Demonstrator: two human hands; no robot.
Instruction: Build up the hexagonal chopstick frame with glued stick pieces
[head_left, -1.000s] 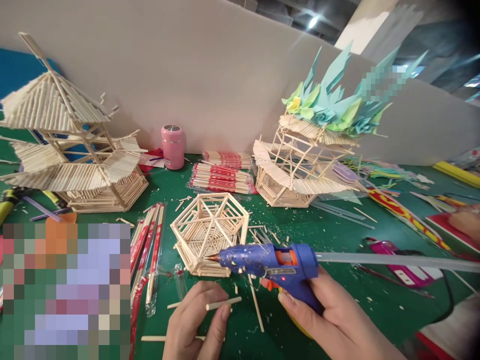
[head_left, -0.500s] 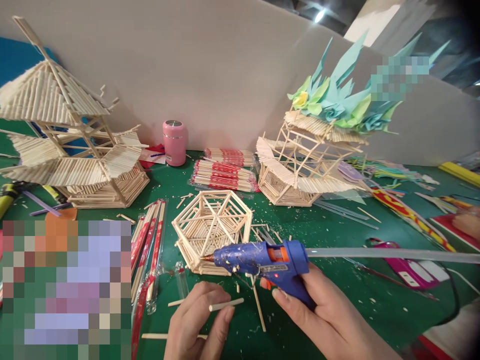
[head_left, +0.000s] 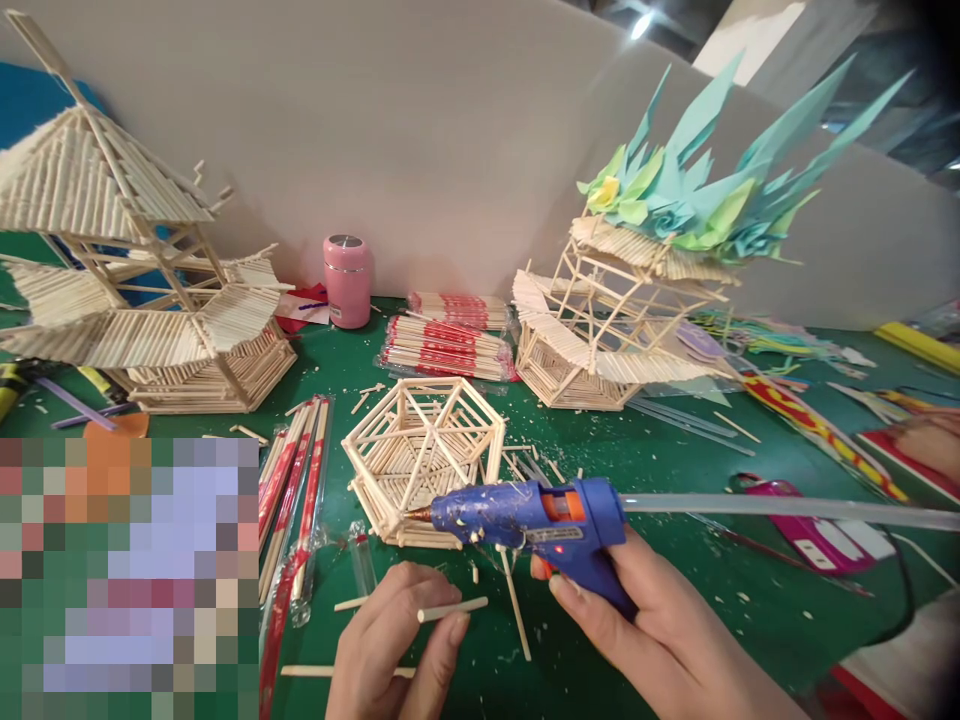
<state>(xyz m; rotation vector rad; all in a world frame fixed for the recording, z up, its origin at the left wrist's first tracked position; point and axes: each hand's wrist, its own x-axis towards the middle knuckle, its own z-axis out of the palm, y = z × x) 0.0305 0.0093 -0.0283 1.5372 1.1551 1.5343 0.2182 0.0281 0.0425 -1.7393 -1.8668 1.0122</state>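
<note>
My right hand is closed round the handle of a blue glue gun, a long clear glue stick running out of its back. The gun's nozzle points left, over the near rim of a hexagonal frame built of wooden sticks; whether it touches the wood I cannot tell. In the foreground, my left hand pinches a short wooden stick between thumb and fingers. It lies below the nozzle in the view, apart from the frame.
Stick-built pavilions stand at left and right, the right one topped with folded paper. Behind the frame are a pink flask and packs of chopsticks. Wrapped chopsticks lie left; a magenta box and another person's hand are right.
The glue gun has shifted slightly to the right, its nozzle still over the frame's near rim. My left hand and its stick have barely moved.
</note>
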